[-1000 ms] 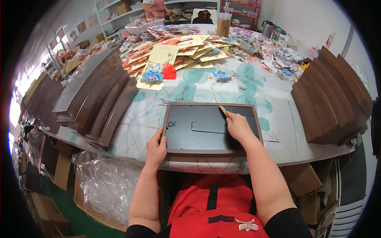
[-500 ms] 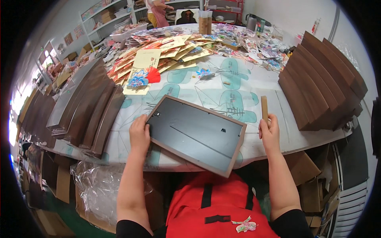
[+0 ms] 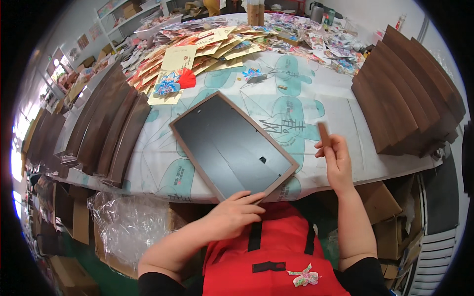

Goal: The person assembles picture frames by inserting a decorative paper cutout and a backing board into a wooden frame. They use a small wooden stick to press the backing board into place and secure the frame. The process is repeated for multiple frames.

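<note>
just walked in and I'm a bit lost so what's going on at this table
A person's left hand is on the near end of a black-backed brown frame, slanting at the front edge of the table. The right hand holds a thin brown strip, apart from the frame. Beyond lies a heap of yellow cards.

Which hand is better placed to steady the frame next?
Probably the left hand: its fingers touch the near edge of the frame. The right hand is apart from it, off to the right, and holds a brown strip.
</note>
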### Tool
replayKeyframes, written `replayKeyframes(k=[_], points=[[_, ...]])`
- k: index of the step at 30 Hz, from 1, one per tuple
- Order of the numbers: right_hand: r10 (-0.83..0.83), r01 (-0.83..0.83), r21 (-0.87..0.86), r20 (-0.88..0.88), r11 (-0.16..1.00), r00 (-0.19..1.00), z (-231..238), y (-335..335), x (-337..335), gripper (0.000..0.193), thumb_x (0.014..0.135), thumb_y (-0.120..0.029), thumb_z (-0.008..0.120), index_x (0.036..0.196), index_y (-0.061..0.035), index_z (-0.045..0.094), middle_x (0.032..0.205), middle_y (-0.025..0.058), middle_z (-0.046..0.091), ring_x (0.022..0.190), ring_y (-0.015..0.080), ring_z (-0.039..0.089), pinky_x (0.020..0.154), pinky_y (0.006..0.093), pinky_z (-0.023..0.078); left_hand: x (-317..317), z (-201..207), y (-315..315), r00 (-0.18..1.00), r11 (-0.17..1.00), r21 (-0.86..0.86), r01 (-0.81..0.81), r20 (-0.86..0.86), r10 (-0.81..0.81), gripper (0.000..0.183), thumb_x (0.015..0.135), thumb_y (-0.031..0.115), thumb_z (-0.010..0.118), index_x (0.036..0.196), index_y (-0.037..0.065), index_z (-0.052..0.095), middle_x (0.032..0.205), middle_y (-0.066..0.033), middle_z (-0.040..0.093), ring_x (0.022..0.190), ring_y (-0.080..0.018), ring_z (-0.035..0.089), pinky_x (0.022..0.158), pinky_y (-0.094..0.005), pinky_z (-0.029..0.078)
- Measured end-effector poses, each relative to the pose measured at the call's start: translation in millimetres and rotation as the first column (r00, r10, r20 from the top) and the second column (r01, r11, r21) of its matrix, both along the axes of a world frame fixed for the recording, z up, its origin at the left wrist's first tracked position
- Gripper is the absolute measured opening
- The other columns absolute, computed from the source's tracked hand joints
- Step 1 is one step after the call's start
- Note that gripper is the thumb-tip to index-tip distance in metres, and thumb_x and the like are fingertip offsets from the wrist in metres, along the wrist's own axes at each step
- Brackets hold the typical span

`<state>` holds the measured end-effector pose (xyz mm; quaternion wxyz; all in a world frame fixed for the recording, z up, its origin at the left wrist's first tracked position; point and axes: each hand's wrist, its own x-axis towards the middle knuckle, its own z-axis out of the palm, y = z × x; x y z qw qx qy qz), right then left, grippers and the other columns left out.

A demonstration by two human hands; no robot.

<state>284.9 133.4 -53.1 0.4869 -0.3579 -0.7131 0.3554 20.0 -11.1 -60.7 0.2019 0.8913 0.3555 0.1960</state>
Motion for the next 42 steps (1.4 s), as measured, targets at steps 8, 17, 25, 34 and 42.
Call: replayKeyframes(k=[8,17,25,34,42], points=[[0.033,-0.187,0.208,0.578,0.96,0.815,12,-5,-44,0.015,0.084,-0.02,0.059,0.076,-0.0083,0.063,0.062,0.012,0.058,0.056,0.0305,0.058,0.051,0.0363,0.044,-55,2,-23,0.83,0.827,0.09,-0.555,0.129,0.542,0.029,0.068,0.0,0.066,0.096,0.004,0.058,0.097,-0.0109,0.057,0.093,-0.0305,0.056,0.079,-0.0395,0.044],[0.115,-0.504,0.234,0.814,0.831,0.569,9,-2,-126,0.03,0.08,-0.037,0.062,0.063,-0.0128,0.066,0.052,0.0097,0.056,0.05,0.0292,0.057,0.047,0.0398,0.043,-48,-8,8,0.837,0.84,0.045,-0.541,0.125,0.533,0.058,0.061,0.018,0.08,0.113,0.008,0.059,0.107,-0.0099,0.052,0.102,-0.0272,0.049,0.09,-0.0363,0.035],[0.188,-0.701,0.251,0.854,0.668,0.485,14,17,-141,0.031,0.078,-0.036,0.064,0.058,-0.0132,0.062,0.048,0.0078,0.053,0.047,0.0289,0.054,0.045,0.0386,0.039,-48,-11,9,0.827,0.833,0.023,-0.552,0.141,0.544,0.05,0.061,0.018,0.079,0.107,0.009,0.061,0.099,-0.0074,0.053,0.095,-0.0259,0.049,0.083,-0.035,0.034],[0.149,-0.755,0.408,0.824,0.513,0.546,21,12,-140,0.026,0.072,-0.031,0.067,0.056,-0.0138,0.056,0.05,0.0023,0.05,0.049,0.0225,0.053,0.046,0.0349,0.039,-48,-13,9,0.835,0.841,0.033,-0.54,0.14,0.531,0.035,0.063,0.018,0.077,0.094,0.01,0.063,0.094,-0.0035,0.055,0.092,-0.022,0.05,0.082,-0.0343,0.033],[-0.036,-0.561,0.66,0.663,0.501,0.748,18,-29,-108,0.023,0.073,-0.021,0.067,0.062,-0.0121,0.049,0.058,0.0016,0.049,0.056,0.0182,0.053,0.053,0.0299,0.039,-43,-16,2,0.839,0.838,0.094,-0.537,0.168,0.518,0.022,0.069,0.013,0.073,0.088,0.01,0.063,0.088,-0.002,0.057,0.091,-0.0218,0.053,0.083,-0.0359,0.035]])
